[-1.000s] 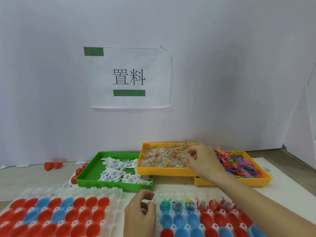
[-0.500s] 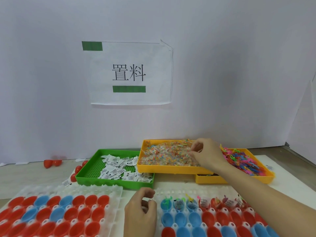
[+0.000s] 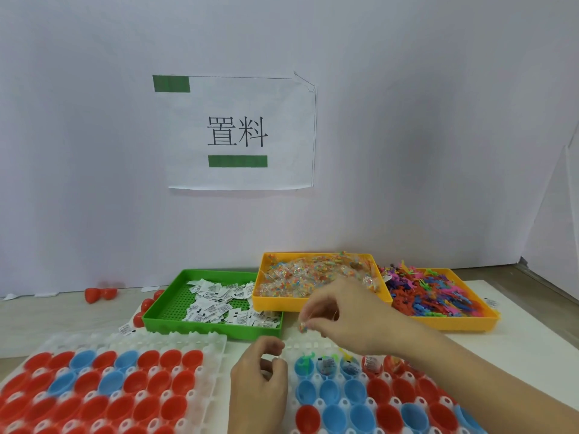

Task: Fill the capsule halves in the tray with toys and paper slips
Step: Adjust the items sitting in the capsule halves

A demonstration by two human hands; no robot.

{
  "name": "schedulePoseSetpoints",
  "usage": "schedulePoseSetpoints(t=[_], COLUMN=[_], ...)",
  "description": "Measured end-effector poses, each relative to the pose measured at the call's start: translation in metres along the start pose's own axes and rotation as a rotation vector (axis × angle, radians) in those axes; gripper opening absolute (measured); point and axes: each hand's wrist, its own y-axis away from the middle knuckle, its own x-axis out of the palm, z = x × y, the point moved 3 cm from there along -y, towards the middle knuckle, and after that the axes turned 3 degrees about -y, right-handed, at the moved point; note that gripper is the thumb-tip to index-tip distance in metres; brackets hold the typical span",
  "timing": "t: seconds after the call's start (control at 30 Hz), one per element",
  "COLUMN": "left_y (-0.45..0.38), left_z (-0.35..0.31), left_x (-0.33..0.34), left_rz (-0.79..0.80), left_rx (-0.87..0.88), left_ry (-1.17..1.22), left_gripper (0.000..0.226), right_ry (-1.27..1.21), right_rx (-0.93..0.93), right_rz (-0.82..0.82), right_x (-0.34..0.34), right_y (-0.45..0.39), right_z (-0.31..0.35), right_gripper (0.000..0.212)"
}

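Our right hand [image 3: 338, 311] reaches forward over the tray [image 3: 313, 343], fingers curled, pinching a small packet [image 3: 302, 326]. Our left hand [image 3: 260, 380] rests at the tray's left edge, fingers curled, contents unclear.

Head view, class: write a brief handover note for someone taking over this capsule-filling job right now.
Right hand: pinches a small clear packet of coloured beads, above the near edge of the white plastic capsule tray on the right.
Left hand: fingers curled at that tray's left edge; whether it holds anything is unclear.
Supplies: green tray of paper slips, yellow tray of bead packets, yellow tray of coloured plastic toys.
Done: the right tray's far row holds toys and slips.
Left: its nearer rows, and the left tray of red and blue halves, look empty.
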Motion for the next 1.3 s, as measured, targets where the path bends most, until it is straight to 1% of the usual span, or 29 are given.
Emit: schedulePoseSetpoints(t=[0.07, 0.13, 0.3, 0.57, 0.77, 1.07, 1.3], left_y=[0.0, 0.0, -0.001, -0.001, -0.002, -0.001, -0.001], left_z=[0.0, 0.001, 0.001, 0.003, 0.005, 0.009, 0.01], left_x=[0.0, 0.0, 0.0, 0.001, 0.002, 0.005, 0.006], left_rz=[0.002, 0.002, 0.006, 0.007, 0.002, 0.031, 0.041], left_rx=[-0.002, -0.004, 0.002, 0.013, 0.041, 0.166, 0.182], left_ry=[-0.002, -0.002, -0.013, -0.006, 0.015, -0.056, -0.078], left_gripper=[0.032, 0.033, 0.032, 0.031, 0.035, 0.036, 0.033], right_ry=[0.101, 0.15, 0.236, 0.338, 0.286, 0.297, 0.287], right_rx=[-0.014, 0.017, 0.073, 0.06, 0.074, 0.065, 0.075], right_rz=[0.085, 0.145, 0.234, 0.269, 0.257, 0.278, 0.289], right_x=[0.007, 0.012, 0.021, 0.028, 0.026, 0.022, 0.022], right_y=[0.0, 0.001, -0.001, -0.006, -0.009, -0.009, -0.007], right_z=[0.005, 0.006, 0.005, 0.011, 0.012, 0.017, 0.017], right_gripper=[0.009, 0.012, 0.021, 0.021, 0.021, 0.023, 0.021])
